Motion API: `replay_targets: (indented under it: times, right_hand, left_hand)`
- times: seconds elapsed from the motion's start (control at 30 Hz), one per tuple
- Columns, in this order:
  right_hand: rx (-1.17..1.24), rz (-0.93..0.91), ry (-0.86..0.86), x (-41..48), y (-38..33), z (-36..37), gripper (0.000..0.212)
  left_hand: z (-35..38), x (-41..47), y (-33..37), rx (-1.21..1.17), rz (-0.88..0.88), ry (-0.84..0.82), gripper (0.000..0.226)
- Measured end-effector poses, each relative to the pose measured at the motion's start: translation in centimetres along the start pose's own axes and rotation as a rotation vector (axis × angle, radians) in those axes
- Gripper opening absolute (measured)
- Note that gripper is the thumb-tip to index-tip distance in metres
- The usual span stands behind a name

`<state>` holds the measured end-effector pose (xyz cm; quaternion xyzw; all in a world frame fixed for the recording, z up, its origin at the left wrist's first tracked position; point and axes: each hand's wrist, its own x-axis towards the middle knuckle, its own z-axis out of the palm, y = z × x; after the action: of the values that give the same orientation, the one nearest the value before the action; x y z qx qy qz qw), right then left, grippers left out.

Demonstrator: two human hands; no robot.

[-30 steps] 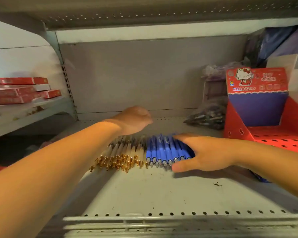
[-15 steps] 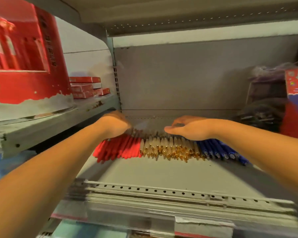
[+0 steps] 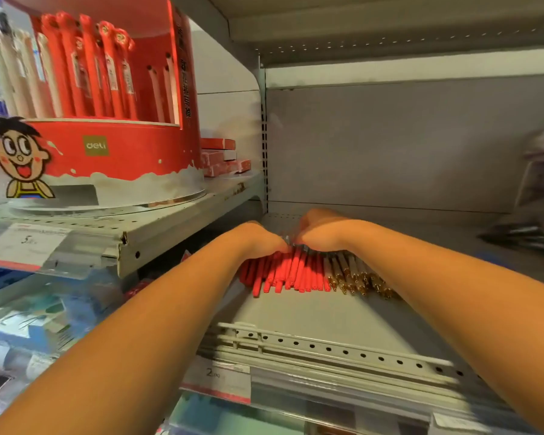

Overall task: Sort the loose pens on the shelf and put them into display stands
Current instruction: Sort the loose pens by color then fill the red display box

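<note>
The grey shelf [image 3: 311, 312] fills the middle of the view. The red pens [image 3: 288, 274] lie on it in a tight side-by-side row, their near ends pointing toward the camera. Behind the red pens rises the grey back panel [image 3: 405, 146]. Up and to the left of the red pens, an upper shelf [image 3: 157, 237] carries a round red stand [image 3: 123, 152] with red and pale pens standing upright in its slots. A cartoon figure [image 3: 19, 158] is at the stand's left front.

Two bare forearms reach in from the near edge toward the red pens. The left hand [image 3: 258, 237] lies over the far ends of the red pens at the left of the row. The right hand [image 3: 324, 229] lies over the far ends just to the right, where the red pens meet the next group. The two hands almost touch. Both have their knuckles up and their fingers bent down onto the pens. The fingertips are hidden, so I cannot tell whether either hand grips the pens or only presses on them.

Right beside the red pens, continuing the same row, lie white pens [image 3: 352, 276] with gold tips, partly under the right forearm. Far to the right of the red pens sits a blurred dark bag [image 3: 528, 235]. Above and left of the red pens, behind the stand, flat red boxes [image 3: 222, 158] are stacked. Nearer the camera than the red pens, a price tag [image 3: 215, 376] hangs on the shelf's front edge.
</note>
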<state>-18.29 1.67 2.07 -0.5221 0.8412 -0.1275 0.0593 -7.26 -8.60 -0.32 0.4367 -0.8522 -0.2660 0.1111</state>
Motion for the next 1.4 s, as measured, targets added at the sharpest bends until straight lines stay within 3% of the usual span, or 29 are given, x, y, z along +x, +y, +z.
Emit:
replay_targets:
  times: [0.2,0.3,0.5,0.83,1.13,1.2,1.4]
  right_hand:
    - [0.045,0.124,-0.062,2.1,-0.6,1.4,0.020]
    - [0.155,0.179,-0.087,2.9,-0.1,1.8,0.016]
    - [0.281,0.222,-0.064,3.2,0.3,1.8,0.018]
    - [0.376,0.228,-0.004,3.0,0.7,1.4,0.022]
    - [0.427,0.230,0.016,2.5,0.7,1.7,0.026]
    - [0.441,0.229,0.010,2.4,0.8,1.7,0.024]
    - [0.480,0.208,0.045,2.2,1.5,1.5,0.013]
  left_hand:
    - [-0.1,0.3,0.9,0.044,-0.132,-0.146,0.046]
    - [-0.1,0.4,1.2,0.052,-0.149,-0.287,0.041]
    - [-0.3,0.8,2.7,0.080,-0.133,-0.366,0.022]
    - [-0.6,1.8,2.5,0.016,-0.200,-0.409,0.032]
    - [0.0,1.3,3.1,0.043,-0.175,-0.407,0.026]
    - [0.3,1.2,3.1,0.078,-0.158,-0.390,0.018]
    - [0.6,1.4,2.6,0.178,-0.104,-0.296,0.024]
